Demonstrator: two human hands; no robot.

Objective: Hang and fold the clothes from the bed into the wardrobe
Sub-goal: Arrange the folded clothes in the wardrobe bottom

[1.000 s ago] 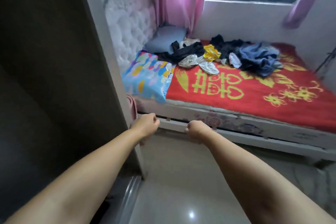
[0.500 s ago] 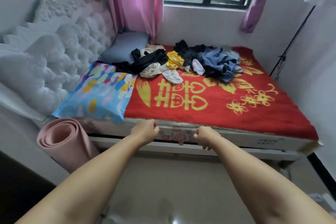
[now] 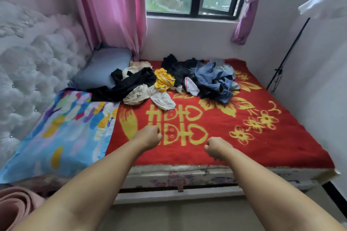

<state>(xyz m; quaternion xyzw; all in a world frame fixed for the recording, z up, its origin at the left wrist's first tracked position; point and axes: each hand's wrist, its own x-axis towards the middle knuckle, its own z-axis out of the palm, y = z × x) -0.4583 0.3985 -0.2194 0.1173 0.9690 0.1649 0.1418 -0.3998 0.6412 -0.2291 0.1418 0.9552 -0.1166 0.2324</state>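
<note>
Left hand [image 3: 149, 136] and right hand [image 3: 216, 148] both curled into fists, holding nothing. Clothes [image 3: 169, 82] heaped well beyond the fingers on the bed [image 3: 281, 146] — soft, light, floppy; probably best pinched at collar or waistband.

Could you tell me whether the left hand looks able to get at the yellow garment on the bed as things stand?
Probably yes: only bare red blanket lies between the left hand and the yellow garment.
</note>
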